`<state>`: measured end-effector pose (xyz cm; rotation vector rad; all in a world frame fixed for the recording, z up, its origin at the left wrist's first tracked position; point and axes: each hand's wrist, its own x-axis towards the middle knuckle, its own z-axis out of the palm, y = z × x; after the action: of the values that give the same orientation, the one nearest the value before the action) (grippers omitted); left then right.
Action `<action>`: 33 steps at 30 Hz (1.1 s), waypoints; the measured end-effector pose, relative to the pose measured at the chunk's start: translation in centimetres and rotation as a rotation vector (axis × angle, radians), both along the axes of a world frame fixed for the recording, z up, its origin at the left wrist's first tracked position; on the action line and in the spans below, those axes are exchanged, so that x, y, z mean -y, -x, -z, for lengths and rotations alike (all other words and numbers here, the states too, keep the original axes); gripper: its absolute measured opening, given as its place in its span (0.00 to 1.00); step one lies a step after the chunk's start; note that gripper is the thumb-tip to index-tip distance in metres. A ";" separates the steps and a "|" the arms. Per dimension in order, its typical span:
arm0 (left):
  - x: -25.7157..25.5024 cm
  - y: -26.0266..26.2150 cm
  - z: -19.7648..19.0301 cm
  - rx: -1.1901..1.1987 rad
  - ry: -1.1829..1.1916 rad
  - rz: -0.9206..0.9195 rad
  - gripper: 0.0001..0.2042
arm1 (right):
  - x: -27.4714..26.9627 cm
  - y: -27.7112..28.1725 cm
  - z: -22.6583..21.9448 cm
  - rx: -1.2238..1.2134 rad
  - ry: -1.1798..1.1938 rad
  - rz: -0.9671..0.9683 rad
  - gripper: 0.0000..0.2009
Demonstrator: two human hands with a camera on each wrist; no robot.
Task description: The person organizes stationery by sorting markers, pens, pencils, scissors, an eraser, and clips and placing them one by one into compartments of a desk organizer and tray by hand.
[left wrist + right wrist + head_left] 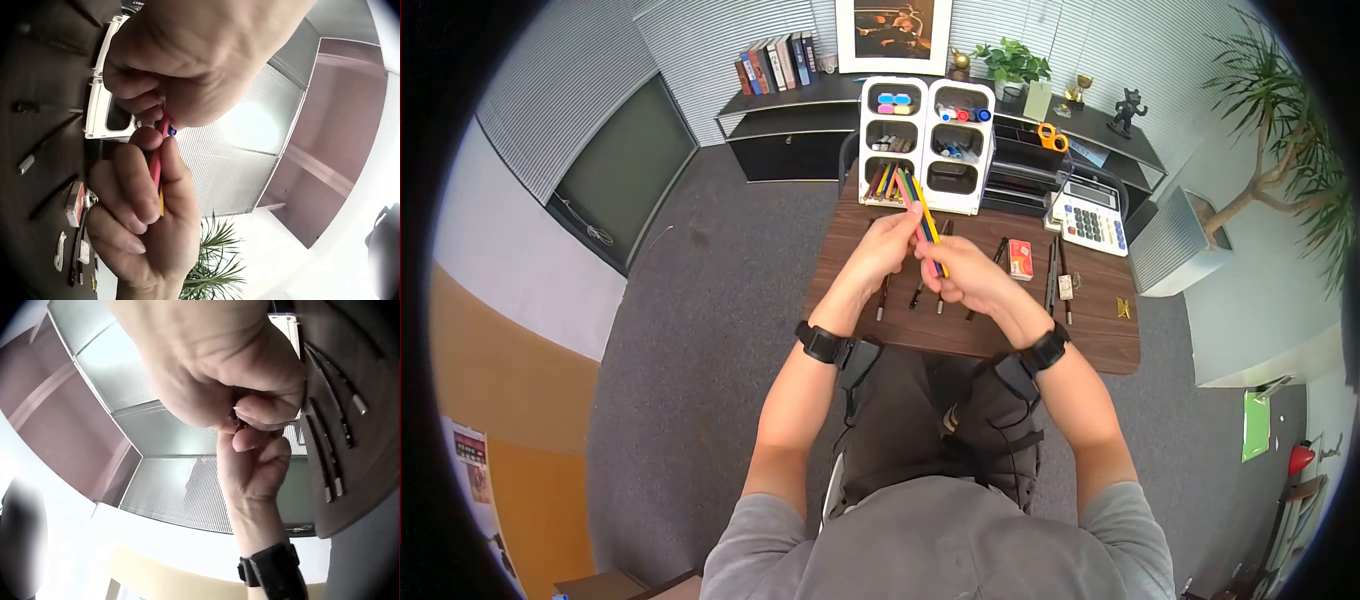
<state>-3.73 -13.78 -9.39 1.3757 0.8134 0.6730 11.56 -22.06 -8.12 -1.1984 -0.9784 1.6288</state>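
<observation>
Both hands hold one small bundle of coloured pencils (927, 215) above the table, in front of the white organizer. The left hand (889, 242) pinches the bundle nearer its upper part, and the right hand (967, 272) grips it lower down. Yellow, green, pink and blue pencils show in the head view. In the left wrist view a red-pink pencil (157, 164) runs between the two hands, with the right hand (147, 200) curled round it. The right wrist view hides most of the bundle behind the fingers.
The white organizer (924, 140) holds markers, pens and pencils. Pens and pencils lie on the brown table (825, 270), near a red-and-white box (1020, 259), an eraser (1065, 287) and a gold clip (1123, 308). A calculator (1090, 216) and black trays with orange scissors (1052, 137) stand right.
</observation>
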 end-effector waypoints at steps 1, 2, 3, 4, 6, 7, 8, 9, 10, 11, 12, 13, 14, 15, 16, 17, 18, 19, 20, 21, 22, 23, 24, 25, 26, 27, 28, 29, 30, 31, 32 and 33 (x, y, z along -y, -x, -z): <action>-0.6 0.2 0.2 -0.057 0.024 -0.013 0.26 | -1.0 -0.1 -0.2 0.001 -0.004 -0.003 0.11; -0.8 0.2 0.4 -0.073 0.014 -0.081 0.28 | -2.1 -0.2 -0.2 -0.061 0.036 -0.020 0.10; -0.9 0.3 0.7 -0.071 0.011 -0.084 0.28 | -3.1 -0.4 -0.2 -0.122 0.076 -0.038 0.10; -0.6 0.5 0.7 -0.056 0.023 -0.105 0.28 | -4.0 -0.4 -0.2 -0.143 0.105 -0.004 0.10; -0.1 1.0 0.7 -0.047 0.052 -0.124 0.27 | -5.6 -1.0 0.3 -0.174 0.126 0.001 0.09; 0.0 1.3 0.9 -0.046 0.051 -0.127 0.27 | -6.2 -1.1 0.1 -0.207 0.150 0.007 0.09; 0.1 1.5 1.2 -0.046 0.050 -0.115 0.27 | -6.6 -1.2 0.1 -0.221 0.168 0.035 0.08; 0.1 1.6 1.5 -0.047 0.050 -0.104 0.27 | -7.1 -1.4 0.0 -0.220 0.169 0.032 0.08; 0.0 1.9 1.7 -0.063 0.046 -0.086 0.26 | -7.5 -1.6 -0.2 -0.231 0.191 0.026 0.09; -0.1 2.0 1.8 -0.061 0.047 -0.089 0.26 | -7.9 -1.7 -0.3 -0.242 0.212 0.020 0.09; -0.1 2.1 1.9 -0.068 0.051 -0.091 0.26 | -8.4 -1.6 -0.4 -0.240 0.233 0.027 0.09; -0.1 2.1 2.0 -0.074 0.056 -0.093 0.26 | -8.7 -1.6 -0.3 -0.239 0.234 0.026 0.09; -0.2 2.1 2.0 -0.073 0.055 -0.093 0.26 | -9.1 -1.5 -0.2 -0.227 0.239 0.033 0.09; -0.4 2.1 2.1 -0.070 0.061 -0.112 0.25 | -9.5 -1.4 -0.1 -0.214 0.243 0.040 0.09; -0.5 2.1 2.1 -0.067 0.067 -0.132 0.25 | -9.8 -1.3 -0.1 -0.213 0.242 0.039 0.09; -0.7 2.1 2.2 -0.065 0.066 -0.133 0.25 | -10.1 -1.1 -0.1 -0.186 0.252 0.060 0.09; -0.9 2.0 2.3 -0.063 0.079 -0.139 0.25 | -10.3 -1.0 -0.1 -0.159 0.264 0.081 0.09; -1.1 1.9 2.3 -0.061 0.091 -0.146 0.25 | -10.5 -0.9 -0.2 -0.158 0.262 0.079 0.09; -1.2 1.8 2.4 -0.061 0.090 -0.148 0.25 | -10.6 -0.8 -0.2 -0.157 0.271 0.105 0.09; -1.3 1.5 2.5 -0.045 0.116 -0.148 0.25 | -10.7 -0.7 -0.2 -0.156 0.280 0.131 0.09; -1.3 1.3 2.4 -0.030 0.142 -0.147 0.25 | -10.9 -0.7 0.1 -0.157 0.279 0.130 0.09; -1.2 1.1 2.3 -0.031 0.140 -0.148 0.25 | -11.1 -0.8 0.3 -0.151 0.274 0.132 0.09; -1.1 0.9 2.2 0.006 0.131 -0.122 0.25 | -11.3 -0.9 0.5 -0.145 0.269 0.135 0.09; -1.0 0.7 2.0 0.044 0.122 -0.097 0.25 | -11.1 -0.8 0.2 -0.144 0.267 0.135 0.09; -1.3 0.5 2.3 0.052 0.108 -0.101 0.23 | -10.7 -0.7 0.0 -0.089 0.233 0.141 0.09; -1.4 0.2 2.5 0.053 0.107 -0.100 0.23 | -10.3 -0.7 -0.3 -0.035 0.201 0.148 0.09; -1.4 -0.2 2.7 0.039 0.068 -0.132 0.21 | -9.9 -0.7 -0.7 -0.024 0.181 0.146 0.09; -1.5 -0.4 2.9 0.025 0.030 -0.163 0.20 | -10.0 -1.0 -0.5 -0.022 0.181 0.146 0.09; -1.7 -0.5 3.2 0.026 0.030 -0.164 0.20 | -10.1 -1.3 -0.4 -0.034 0.163 0.136 0.08; -1.9 -0.6 3.3 0.024 0.002 -0.197 0.19 | -10.2 -1.6 -0.2 -0.048 0.145 0.126 0.08; -2.1 -0.6 3.4 0.021 -0.028 -0.230 0.19 | -10.2 -1.9 -0.1 -0.047 0.144 0.125 0.08; -2.2 -0.6 3.6 0.022 -0.029 -0.230 0.19 | -10.3 -2.2 0.0 0.002 0.130 0.072 0.06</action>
<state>-3.12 -11.60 -13.02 1.3092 0.9568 0.8797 13.74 -11.80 -8.15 -1.3072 -0.8310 1.6548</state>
